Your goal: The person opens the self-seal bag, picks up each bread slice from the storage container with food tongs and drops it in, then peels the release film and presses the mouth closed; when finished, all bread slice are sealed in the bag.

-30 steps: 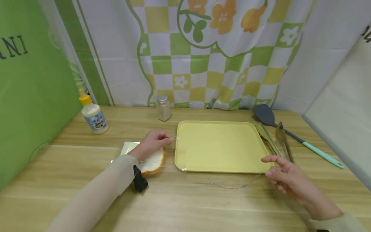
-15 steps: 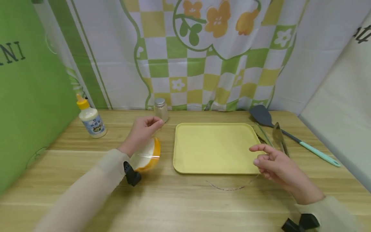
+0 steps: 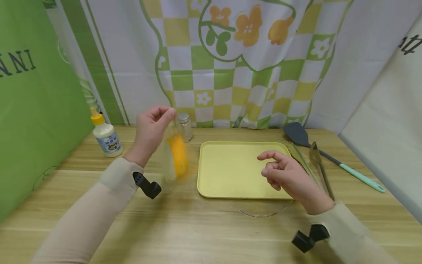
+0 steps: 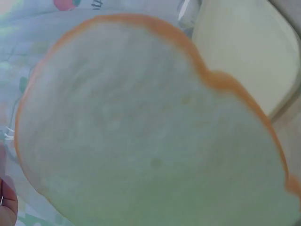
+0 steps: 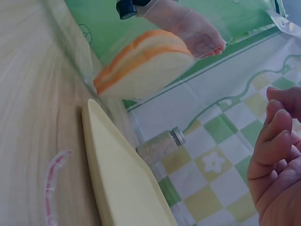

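Observation:
My left hand (image 3: 153, 128) pinches the top of a clear plastic bag and holds it above the table. Bread slices (image 3: 179, 156) with orange-brown crust hang upright in the bag; one pale slice (image 4: 141, 117) fills most of the left wrist view. In the right wrist view at least two bread slices (image 5: 146, 63) show below the left hand. My right hand (image 3: 285, 176) hovers over the right part of a yellow tray (image 3: 230, 168), fingers loosely bent, holding nothing. A thin strip of torn plastic (image 3: 263, 215) lies in front of the tray.
A squeeze bottle (image 3: 108, 137) stands at the left and a glass shaker jar (image 3: 185, 128) behind the bread. Right of the tray lie metal tongs (image 3: 318, 157), a turner (image 3: 298, 134) with a mint handle, and a green-edged packet (image 3: 301, 161). A curtain hangs behind.
My left hand has lifted the bagged bread off the table, from lying flat to hanging upright. The right hand has moved left, over the tray.

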A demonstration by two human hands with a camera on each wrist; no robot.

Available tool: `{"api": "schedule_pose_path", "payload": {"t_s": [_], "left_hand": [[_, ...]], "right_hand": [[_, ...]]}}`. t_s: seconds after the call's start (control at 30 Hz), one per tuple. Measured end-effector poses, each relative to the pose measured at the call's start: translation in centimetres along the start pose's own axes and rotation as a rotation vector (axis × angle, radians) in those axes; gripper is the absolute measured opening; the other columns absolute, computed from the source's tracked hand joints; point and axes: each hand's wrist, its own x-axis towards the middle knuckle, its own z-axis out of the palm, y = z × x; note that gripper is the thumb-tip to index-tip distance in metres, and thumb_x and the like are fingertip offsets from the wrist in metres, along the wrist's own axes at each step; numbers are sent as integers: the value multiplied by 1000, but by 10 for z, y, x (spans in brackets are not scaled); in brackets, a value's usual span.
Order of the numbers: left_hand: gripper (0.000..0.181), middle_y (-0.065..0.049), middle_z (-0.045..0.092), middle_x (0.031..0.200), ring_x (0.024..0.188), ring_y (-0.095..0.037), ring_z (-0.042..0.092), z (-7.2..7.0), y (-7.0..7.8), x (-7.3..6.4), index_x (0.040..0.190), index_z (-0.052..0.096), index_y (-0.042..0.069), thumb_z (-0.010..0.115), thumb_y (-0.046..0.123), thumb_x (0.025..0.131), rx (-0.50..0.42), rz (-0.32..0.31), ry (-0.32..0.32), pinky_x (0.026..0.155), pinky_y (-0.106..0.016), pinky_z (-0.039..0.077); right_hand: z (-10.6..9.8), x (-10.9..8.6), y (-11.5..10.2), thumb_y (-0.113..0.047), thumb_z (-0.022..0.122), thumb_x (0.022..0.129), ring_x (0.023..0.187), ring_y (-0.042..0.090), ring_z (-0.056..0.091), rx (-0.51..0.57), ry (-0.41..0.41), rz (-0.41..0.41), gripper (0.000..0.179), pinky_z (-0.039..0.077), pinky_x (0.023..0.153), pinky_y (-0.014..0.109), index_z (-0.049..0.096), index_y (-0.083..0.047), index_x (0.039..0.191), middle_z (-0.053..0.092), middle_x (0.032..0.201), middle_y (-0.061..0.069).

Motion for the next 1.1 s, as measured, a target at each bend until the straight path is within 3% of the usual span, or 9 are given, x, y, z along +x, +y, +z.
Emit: {"api": "schedule_pose_path", "payload": {"t_s": [0.1, 0.23, 0.4, 0.57, 0.7, 0.83, 0.97, 1.1], "left_hand": [[18, 6, 63, 75, 67, -13, 51, 2, 5, 2, 80, 67, 5, 62, 19, 89, -65, 44, 24, 71, -24, 45], [15, 4, 64, 75, 74, -13, 58, 9, 11, 5, 79, 67, 5, 63, 15, 89, -145, 110, 34, 75, -26, 48], [17, 6, 63, 71, 69, -16, 56, 21, 21, 4, 80, 65, -5, 63, 10, 88, -168, 147, 54, 71, -27, 49], [14, 6, 62, 69, 71, -17, 57, 30, 36, 2, 80, 65, 0, 63, 12, 88, -202, 105, 118, 74, -29, 50], [12, 5, 61, 67, 70, -16, 57, 36, 48, 1, 79, 66, 2, 64, 10, 87, -232, 63, 178, 76, -29, 50], [10, 5, 61, 68, 67, -13, 58, 40, 56, 0, 79, 66, 2, 64, 8, 87, -244, 11, 231, 75, -28, 51], [10, 7, 62, 69, 64, -10, 58, 42, 61, -1, 82, 66, -3, 64, 5, 86, -247, -6, 259, 73, -27, 52], [11, 6, 61, 68, 64, -12, 58, 45, 63, -4, 83, 65, -6, 64, 4, 86, -263, -5, 246, 71, -27, 52]], "right_hand": [[5, 10, 3, 1, 48, 93, 56, 9, 43, 18, 30, -32, 24, 34, 48, 25, 50, -11, 114, 56, 72, -7], [13, 28, 14, -6, 45, 97, 77, 8, 58, 110, 75, -110, 22, 49, 67, 21, 54, -13, 115, 61, 89, -2], [26, 46, 33, -20, 41, 100, 102, 12, 56, 290, 40, -290, 27, 46, 87, 25, 56, -16, 123, 61, 111, -2], [40, 57, 46, -26, 38, 101, 112, 14, 53, 440, -7, -476, 33, 41, 94, 28, 55, -14, 126, 61, 120, -1], [52, 55, 49, -30, 49, 96, 116, 15, 50, 420, -13, -586, 38, 39, 98, 29, 52, -12, 129, 58, 125, 1], [65, 52, 45, -26, 62, 89, 118, 17, 50, 333, 19, -688, 45, 39, 97, 30, 52, -7, 129, 58, 125, 3], [77, 48, 38, -12, 66, 85, 108, 16, 56, 230, 138, -723, 35, 43, 92, 27, 60, -4, 119, 63, 117, 4], [82, 46, 29, 2, 60, 87, 94, 14, 62, 187, 317, -668, 18, 48, 84, 24, 68, -6, 102, 68, 102, 2]]}}
